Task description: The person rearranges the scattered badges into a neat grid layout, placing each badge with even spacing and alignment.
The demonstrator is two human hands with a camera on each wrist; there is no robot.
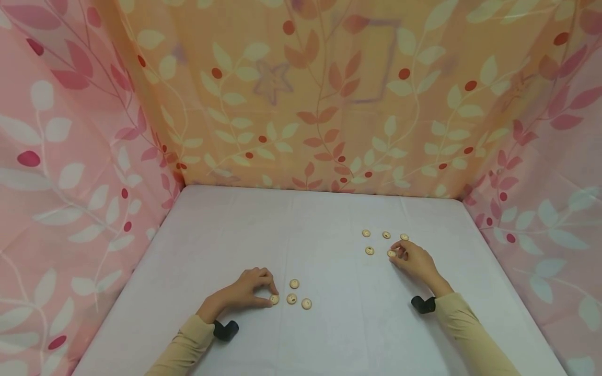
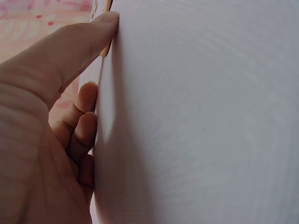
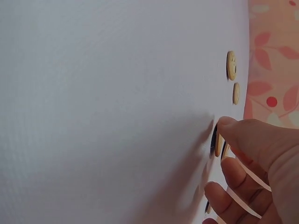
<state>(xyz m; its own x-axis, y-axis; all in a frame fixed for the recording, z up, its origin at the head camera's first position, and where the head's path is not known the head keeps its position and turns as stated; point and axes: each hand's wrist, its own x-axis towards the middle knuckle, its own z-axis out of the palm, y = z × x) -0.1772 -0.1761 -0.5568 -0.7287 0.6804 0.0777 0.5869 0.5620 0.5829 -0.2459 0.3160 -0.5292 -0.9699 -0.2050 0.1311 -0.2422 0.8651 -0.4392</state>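
My left hand (image 1: 246, 289) pinches a small round wooden disc (image 1: 275, 299) between thumb and index finger at the table's surface. Dark marks show on the top of the discs, too small to read. Close to its right lie three more discs, one (image 1: 294, 283) farther back, one (image 1: 291, 298) beside it and one (image 1: 307, 304) nearer the front. Over at the right, my right hand (image 1: 416, 262) holds another wooden disc (image 1: 391, 253) by thumb and fingers. In the right wrist view the thumb touches that disc's (image 3: 217, 142) edge.
Several discs lie around the right hand, among them one (image 1: 366, 233) at the back left and one (image 1: 404, 237) just behind the fingers. A white cloth covers the table (image 1: 338, 334). Leaf-patterned curtains (image 1: 320, 104) enclose its back and sides. Each wrist carries a black camera (image 1: 226, 330).
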